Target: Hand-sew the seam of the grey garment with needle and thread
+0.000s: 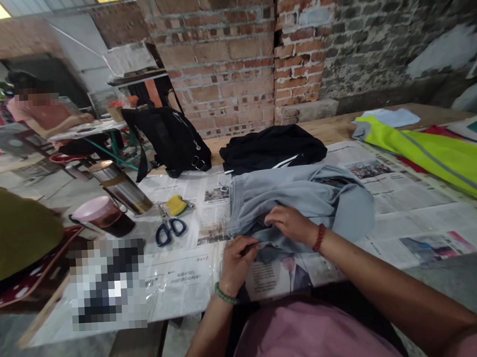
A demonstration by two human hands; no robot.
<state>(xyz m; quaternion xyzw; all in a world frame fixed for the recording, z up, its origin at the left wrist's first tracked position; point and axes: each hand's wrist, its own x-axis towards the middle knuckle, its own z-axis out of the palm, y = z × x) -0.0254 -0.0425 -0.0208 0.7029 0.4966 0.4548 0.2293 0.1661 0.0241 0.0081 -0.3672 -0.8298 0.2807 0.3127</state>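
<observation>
A light grey garment (295,191) lies bunched on the newspaper-covered table in front of me; its exact kind is hard to make out. My left hand (239,261), with a green bead bracelet at the wrist, pinches the garment's near left edge. Closed on a fold of the same cloth, a little further back and to the right, is my right hand (295,224), which has a red bead bracelet. The fingertips of both hands are partly hidden by the fabric. Directly behind the grey cloth rests a folded black garment (274,147) with white stripes.
Left of the cloth are blue-handled scissors (171,230), a yellow object (176,204), a pink-lidded cup (104,215) and a steel flask (121,187). A black backpack (170,139) stands behind them. A neon-yellow garment (433,152) lies right. Another person (45,111) sits in the background.
</observation>
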